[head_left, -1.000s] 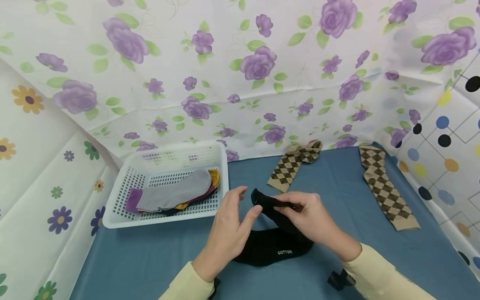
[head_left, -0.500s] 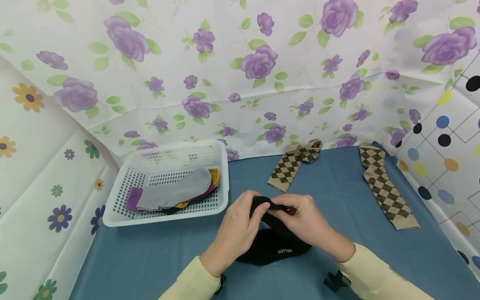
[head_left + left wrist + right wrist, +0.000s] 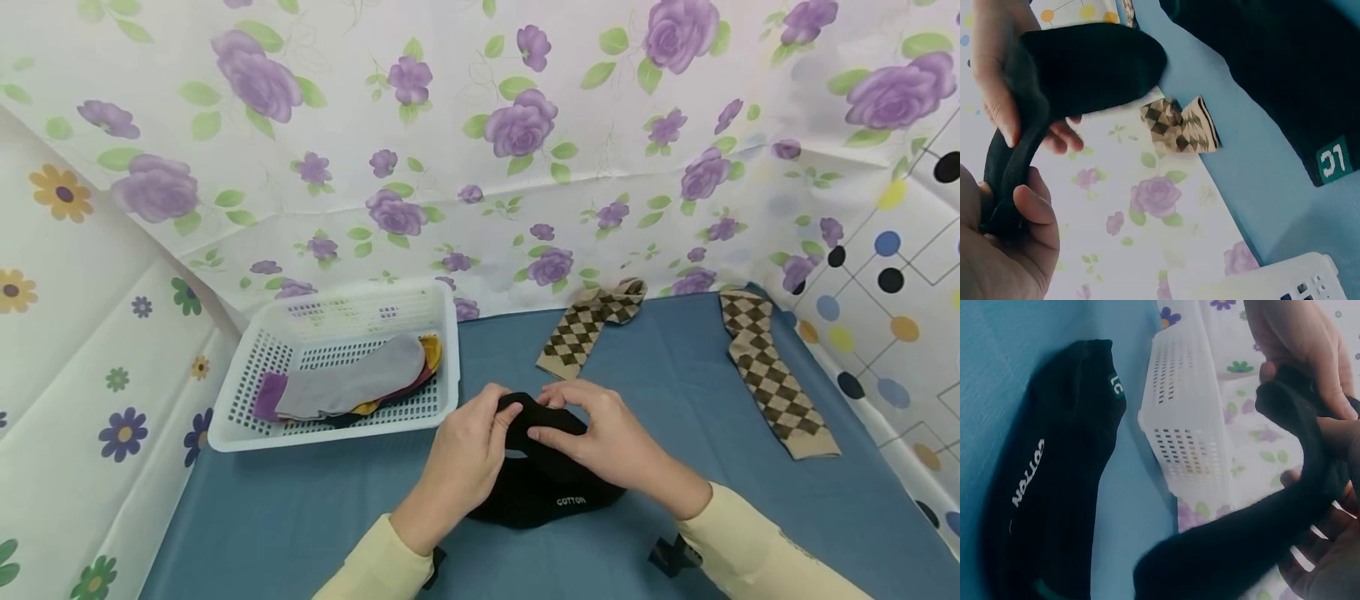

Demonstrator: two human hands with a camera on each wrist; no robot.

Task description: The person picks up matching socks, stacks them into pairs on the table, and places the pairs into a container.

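The left hand (image 3: 467, 454) and right hand (image 3: 611, 437) are close together – both pinching, fingers (image 3: 483, 398) bent, thumbs (image 3: 561, 440) nearly meeting. Both arms (image 3: 757, 542) reach forward – wrists (image 3: 686, 492) apart.

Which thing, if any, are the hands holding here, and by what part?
The raised black sock: the left hand and right hand both grip it at one end, seemingly the open one.

Finding the basket (image 3: 352, 312) on the table (image 3: 300, 525), stacked socks (image 3: 356, 383) inside it, the rear curtain (image 3: 510, 208) behind it, the left curtain (image 3: 82, 375) to its left. Seeing the upper sock (image 3: 532, 417) between left hand (image 3: 467, 446) and right hand (image 3: 611, 437), before and right of the basket, over the lower sock (image 3: 517, 504). Spotting the middle sock (image 3: 577, 333) right of the basket, the outermost sock (image 3: 772, 379) farther right.
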